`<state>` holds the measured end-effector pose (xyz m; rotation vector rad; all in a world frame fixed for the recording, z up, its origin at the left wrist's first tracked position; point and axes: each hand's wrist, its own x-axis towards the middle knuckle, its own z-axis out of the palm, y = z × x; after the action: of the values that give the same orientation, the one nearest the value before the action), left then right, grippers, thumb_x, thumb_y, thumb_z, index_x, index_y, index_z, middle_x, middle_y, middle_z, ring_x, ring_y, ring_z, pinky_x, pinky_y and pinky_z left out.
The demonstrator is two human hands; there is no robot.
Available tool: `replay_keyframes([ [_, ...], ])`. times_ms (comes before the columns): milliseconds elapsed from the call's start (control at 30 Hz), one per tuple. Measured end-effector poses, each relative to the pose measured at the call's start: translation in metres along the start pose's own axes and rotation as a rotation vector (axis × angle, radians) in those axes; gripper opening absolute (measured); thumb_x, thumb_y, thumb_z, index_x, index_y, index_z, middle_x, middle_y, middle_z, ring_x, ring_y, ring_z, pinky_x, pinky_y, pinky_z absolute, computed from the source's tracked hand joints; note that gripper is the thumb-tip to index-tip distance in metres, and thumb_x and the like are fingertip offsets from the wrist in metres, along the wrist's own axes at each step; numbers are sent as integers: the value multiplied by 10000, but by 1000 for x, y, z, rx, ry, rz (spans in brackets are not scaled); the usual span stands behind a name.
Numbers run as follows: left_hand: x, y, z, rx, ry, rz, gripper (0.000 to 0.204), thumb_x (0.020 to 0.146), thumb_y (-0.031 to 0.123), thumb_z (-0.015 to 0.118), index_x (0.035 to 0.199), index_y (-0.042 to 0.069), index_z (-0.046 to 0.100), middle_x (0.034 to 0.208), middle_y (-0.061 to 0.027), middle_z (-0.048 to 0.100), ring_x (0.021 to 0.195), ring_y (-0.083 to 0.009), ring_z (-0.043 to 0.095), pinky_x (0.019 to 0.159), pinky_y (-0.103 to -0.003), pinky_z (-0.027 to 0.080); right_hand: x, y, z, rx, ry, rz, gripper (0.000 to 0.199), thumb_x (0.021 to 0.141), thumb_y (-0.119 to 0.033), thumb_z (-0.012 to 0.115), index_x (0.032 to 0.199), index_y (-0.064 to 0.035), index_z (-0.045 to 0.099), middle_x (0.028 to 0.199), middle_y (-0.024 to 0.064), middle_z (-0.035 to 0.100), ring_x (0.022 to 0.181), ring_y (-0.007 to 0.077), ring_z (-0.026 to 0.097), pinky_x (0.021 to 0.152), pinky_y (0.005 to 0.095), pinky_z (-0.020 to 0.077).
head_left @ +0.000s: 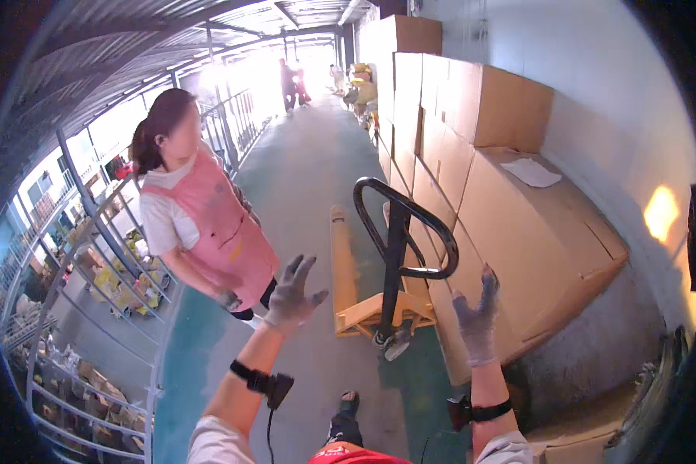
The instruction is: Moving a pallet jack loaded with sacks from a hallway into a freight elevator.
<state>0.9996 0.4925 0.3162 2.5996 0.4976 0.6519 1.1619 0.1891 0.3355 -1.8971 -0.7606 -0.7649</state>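
Note:
Both of my hands wear thin pale gloves with grey fingers and are raised in front of me, holding nothing. My left hand (292,298) is open with its fingers spread, left of a yellow pallet jack (387,312). My right hand (478,317) is open too, thumb apart from the fingers, close to the stacked cardboard boxes (510,232). Between and beyond my hands rises the jack's black loop handle (400,232), tilted up toward me. Neither hand appears to touch it. The jack's forks (343,255) point away along the walkway.
A person in a pink apron (228,224) stands close on my left, by a metal railing (93,309). The tall box stack lines the wall at right. Farther down the walkway (294,155) are more people and yellow bundles (359,89).

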Motion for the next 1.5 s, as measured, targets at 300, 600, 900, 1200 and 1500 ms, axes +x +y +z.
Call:
replay_keyframes([
  [300,228,-23,44,-458,143,173,934,658,349,747,1389,67,239,1349,-173,367,1254,-349,362,1027,-405,333,48,37,110,472,78,448,480,757,-35,610,1206,15,447,1101,130,525,1027,192,509,916,303,401],
  [600,315,-23,65,-491,-108,394,434,675,221,763,1037,69,580,1024,-110,592,923,-251,586,762,-362,485,66,69,127,46,182,462,70,785,-59,603,768,-64,535,675,-5,503,632,84,478,578,240,414],
  [900,261,6,91,-475,-238,197,173,652,155,684,773,73,590,621,-142,553,578,-314,579,534,-361,460,129,181,119,-69,304,418,148,780,-80,639,710,-68,509,641,-4,507,612,94,465,584,252,403],
  [1200,249,43,99,-88,182,353,159,659,194,686,770,116,602,580,-73,548,507,-276,563,493,-367,444,146,215,138,-120,339,324,178,774,-79,626,669,-64,483,591,10,464,551,104,440,528,271,383],
  [1500,279,27,121,72,475,266,105,696,196,630,741,115,579,574,-44,531,515,-239,545,524,-344,418,181,230,164,116,238,396,213,751,-56,648,626,-70,475,531,-2,458,491,89,422,478,263,362],
])
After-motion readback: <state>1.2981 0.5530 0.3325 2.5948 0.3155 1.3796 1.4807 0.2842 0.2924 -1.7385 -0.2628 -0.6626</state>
